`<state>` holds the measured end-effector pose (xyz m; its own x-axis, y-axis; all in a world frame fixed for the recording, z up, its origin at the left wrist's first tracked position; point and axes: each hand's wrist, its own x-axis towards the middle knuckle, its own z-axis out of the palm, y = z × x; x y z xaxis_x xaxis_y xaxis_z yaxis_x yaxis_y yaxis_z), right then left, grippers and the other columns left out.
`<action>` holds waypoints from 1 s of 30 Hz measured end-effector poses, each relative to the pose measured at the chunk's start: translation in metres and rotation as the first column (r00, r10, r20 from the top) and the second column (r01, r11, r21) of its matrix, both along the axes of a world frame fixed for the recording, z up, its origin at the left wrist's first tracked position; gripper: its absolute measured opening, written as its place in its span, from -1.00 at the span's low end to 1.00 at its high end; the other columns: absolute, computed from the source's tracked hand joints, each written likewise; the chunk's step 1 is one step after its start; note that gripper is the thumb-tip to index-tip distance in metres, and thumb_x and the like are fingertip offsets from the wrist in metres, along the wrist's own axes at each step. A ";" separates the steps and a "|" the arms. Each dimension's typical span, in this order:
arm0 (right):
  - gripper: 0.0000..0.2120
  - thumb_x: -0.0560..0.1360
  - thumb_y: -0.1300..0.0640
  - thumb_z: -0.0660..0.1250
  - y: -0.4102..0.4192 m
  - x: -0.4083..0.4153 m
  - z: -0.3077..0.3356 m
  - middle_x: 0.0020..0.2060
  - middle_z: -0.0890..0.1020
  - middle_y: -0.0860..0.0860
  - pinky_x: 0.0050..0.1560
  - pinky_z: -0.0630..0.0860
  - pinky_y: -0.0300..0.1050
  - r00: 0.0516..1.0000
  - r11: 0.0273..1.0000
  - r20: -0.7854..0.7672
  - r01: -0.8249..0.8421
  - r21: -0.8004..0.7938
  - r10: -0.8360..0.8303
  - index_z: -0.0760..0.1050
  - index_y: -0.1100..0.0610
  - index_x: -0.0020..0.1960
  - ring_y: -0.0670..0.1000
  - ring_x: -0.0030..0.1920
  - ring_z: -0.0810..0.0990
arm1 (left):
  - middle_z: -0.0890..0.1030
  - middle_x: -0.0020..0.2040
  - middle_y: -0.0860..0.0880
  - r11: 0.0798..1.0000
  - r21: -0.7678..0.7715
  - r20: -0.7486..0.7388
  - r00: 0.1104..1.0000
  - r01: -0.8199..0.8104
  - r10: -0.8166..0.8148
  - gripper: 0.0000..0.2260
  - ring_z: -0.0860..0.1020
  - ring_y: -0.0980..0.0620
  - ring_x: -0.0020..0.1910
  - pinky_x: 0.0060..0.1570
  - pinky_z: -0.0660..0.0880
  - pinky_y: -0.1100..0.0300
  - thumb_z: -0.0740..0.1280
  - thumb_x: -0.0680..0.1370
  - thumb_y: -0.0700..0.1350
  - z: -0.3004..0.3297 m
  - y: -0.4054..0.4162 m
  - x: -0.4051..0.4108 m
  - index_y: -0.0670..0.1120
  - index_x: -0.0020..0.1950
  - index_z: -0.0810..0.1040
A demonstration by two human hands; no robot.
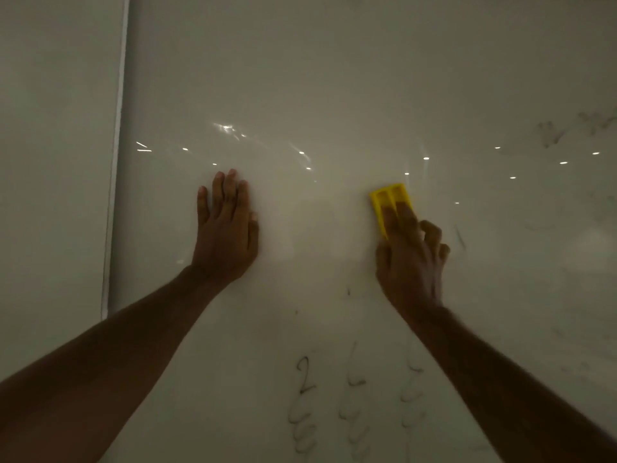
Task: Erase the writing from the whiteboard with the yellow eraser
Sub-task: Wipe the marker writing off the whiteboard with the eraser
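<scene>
Against the whiteboard (334, 78), right hand (409, 259) pressing the yellow eraser (389, 203) under two fingers, left hand (227, 228) spread flat. Mid-wipe, seemingly. Next, probably down to the writing (303, 406) below.

Faint "2" (305, 375) on whiteboard (334, 78)

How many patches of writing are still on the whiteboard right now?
3, though faint marks may escape this dim view. Dark scribbles low between the forearms; a short stroke just right of the right hand; smudged marks at the upper right.
</scene>
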<state>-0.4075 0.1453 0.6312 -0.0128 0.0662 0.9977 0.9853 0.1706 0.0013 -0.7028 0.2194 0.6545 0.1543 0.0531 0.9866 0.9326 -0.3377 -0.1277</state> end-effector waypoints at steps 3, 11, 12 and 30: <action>-0.31 0.53 0.15 0.30 0.004 -0.011 -0.059 0.59 0.22 -0.11 0.03 0.43 0.08 0.964 0.991 0.244 -0.078 -0.108 0.102 0.18 -0.13 0.59 0.20 0.16 0.40 | 0.24 0.61 -0.37 1.000 -0.005 -0.039 0.999 0.008 -0.008 -0.48 0.17 -0.40 0.61 0.57 0.05 -0.37 0.08 0.68 -0.08 0.006 -0.003 0.018 -0.35 0.57 0.28; -0.36 0.48 0.14 0.30 0.001 0.091 -0.021 0.27 0.44 0.04 -0.09 0.46 0.11 1.000 1.000 0.007 0.008 -0.002 -0.008 0.27 -0.01 0.55 0.27 0.06 0.46 | 0.26 0.60 -0.37 0.999 0.033 -0.089 0.996 0.027 -0.024 -0.49 0.18 -0.39 0.61 0.57 0.07 -0.37 0.08 0.69 -0.07 0.022 -0.001 0.056 -0.35 0.56 0.28; -0.39 0.51 0.14 0.28 -0.002 0.108 -0.008 0.38 0.42 0.09 0.01 0.44 0.16 0.971 1.000 -0.238 0.029 -0.005 -0.029 0.27 0.04 0.56 0.31 0.14 0.45 | 0.26 0.60 -0.37 0.999 0.039 -0.088 0.996 0.025 -0.022 -0.49 0.18 -0.39 0.61 0.57 0.07 -0.37 0.07 0.69 -0.07 0.022 -0.001 0.057 -0.35 0.57 0.28; -0.45 0.61 0.13 0.11 0.007 0.003 -0.065 0.59 0.20 -0.18 0.00 0.25 -0.03 0.861 0.979 0.474 -0.113 -0.171 0.182 0.23 -0.20 0.57 0.14 0.23 0.45 | 0.24 0.61 -0.38 1.000 0.004 -0.047 0.999 0.016 -0.015 -0.47 0.16 -0.40 0.61 0.58 0.02 -0.32 0.07 0.68 -0.06 0.021 -0.010 0.065 -0.34 0.58 0.27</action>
